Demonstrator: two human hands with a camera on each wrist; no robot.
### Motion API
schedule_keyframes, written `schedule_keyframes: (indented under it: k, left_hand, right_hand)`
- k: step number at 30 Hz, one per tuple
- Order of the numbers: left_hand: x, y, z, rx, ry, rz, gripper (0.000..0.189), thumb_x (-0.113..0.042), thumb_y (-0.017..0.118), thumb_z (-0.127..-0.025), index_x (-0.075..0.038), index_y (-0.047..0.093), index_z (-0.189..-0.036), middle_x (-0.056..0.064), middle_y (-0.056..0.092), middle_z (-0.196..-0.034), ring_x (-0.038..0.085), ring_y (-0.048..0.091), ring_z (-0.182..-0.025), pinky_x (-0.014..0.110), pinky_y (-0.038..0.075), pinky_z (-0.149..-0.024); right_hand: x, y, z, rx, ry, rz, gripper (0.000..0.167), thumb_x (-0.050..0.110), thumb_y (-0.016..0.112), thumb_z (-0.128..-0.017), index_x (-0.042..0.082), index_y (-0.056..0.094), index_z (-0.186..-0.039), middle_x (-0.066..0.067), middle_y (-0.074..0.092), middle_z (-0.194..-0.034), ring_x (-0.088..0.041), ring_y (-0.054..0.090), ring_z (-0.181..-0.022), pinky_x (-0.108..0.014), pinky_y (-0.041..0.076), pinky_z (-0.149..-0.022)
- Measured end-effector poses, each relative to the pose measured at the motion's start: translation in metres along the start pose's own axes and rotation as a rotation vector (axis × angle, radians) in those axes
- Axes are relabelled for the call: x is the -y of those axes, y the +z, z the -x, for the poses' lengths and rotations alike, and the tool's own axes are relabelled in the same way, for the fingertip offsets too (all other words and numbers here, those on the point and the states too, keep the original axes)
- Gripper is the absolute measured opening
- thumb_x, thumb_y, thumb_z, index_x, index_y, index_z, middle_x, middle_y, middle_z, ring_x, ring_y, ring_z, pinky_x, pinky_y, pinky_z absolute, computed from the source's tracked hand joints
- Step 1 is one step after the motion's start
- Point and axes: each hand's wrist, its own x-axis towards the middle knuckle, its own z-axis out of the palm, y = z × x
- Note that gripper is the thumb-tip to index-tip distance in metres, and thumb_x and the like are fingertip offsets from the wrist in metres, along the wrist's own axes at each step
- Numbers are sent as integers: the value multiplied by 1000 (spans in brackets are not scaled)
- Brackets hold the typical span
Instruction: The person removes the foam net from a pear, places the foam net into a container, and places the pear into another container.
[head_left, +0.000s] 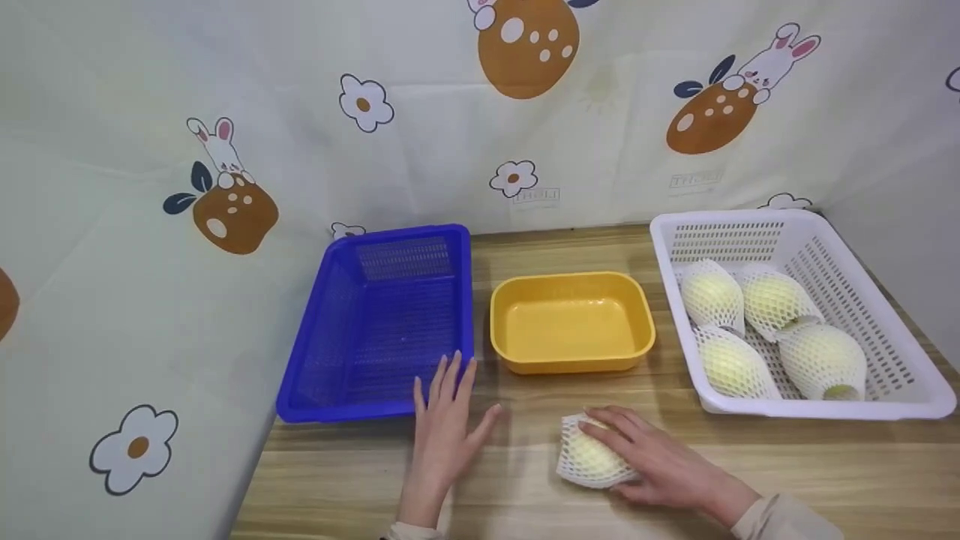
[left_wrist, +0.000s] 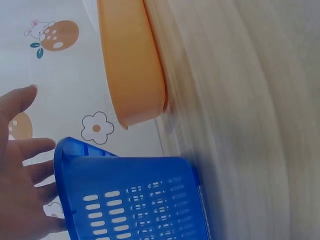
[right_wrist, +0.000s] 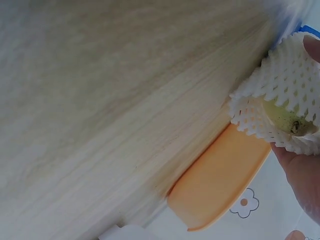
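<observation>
I see right hand (head_left: 660, 461) gripping netted fruit (head_left: 592, 459), well in from back edge of desk (head_left: 517, 472); left hand (head_left: 444, 431) spread at rim of blue basket (head_left: 345, 412). I'd cup fruit gently: netting (right_wrist: 287, 75) may slip.

The right sleeve (head_left: 786, 519) is pale cream, lightly creased. The left sleeve (head_left: 415, 532) shows a matching pale edge.
</observation>
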Motion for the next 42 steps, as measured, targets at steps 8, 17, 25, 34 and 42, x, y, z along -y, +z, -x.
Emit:
schedule_keyframes:
  k: [8,17,25,34,42]
  left_hand:
    - [-27,20,0,-326,174,322,38,-9,65,-73,-5,58,-109,7,55,-109,21,49,-102,32,37,-88]
    - [-42,46,21,203,96,367,11,-16,65,-78,-11,61,-87,-4,57,-82,7,52,-69,22,44,-60]
    - [-46,51,21,386,109,365,25,-7,64,-73,-8,61,-98,-6,52,-81,1,43,-62,18,41,-55]
    - [-49,52,20,420,165,399,42,-14,70,-67,-11,54,-106,-6,51,-93,7,51,-80,21,44,-71]
    - [-59,55,18,493,175,361,69,-19,72,-65,-4,43,-125,5,46,-121,17,46,-108,28,36,-91]
  right_hand:
    - [-1,0,2,-41,-21,-17,91,31,76,-61,5,30,-136,-11,33,-135,-24,32,-120,-32,24,-99]
    - [0,-3,8,-5,44,-29,87,36,71,-70,5,26,-138,-9,29,-138,-23,32,-122,-39,34,-93]
    - [-1,-3,9,-12,25,-23,81,37,71,-70,12,33,-137,-10,29,-139,-24,35,-120,-42,39,-87]
    - [-2,-5,10,-142,-109,-5,65,35,68,-73,7,47,-128,-12,43,-130,-25,45,-113,-32,37,-91]
    - [-1,-3,9,-218,-153,10,56,33,68,-75,7,52,-122,-12,46,-126,-27,47,-110,-34,38,-90]
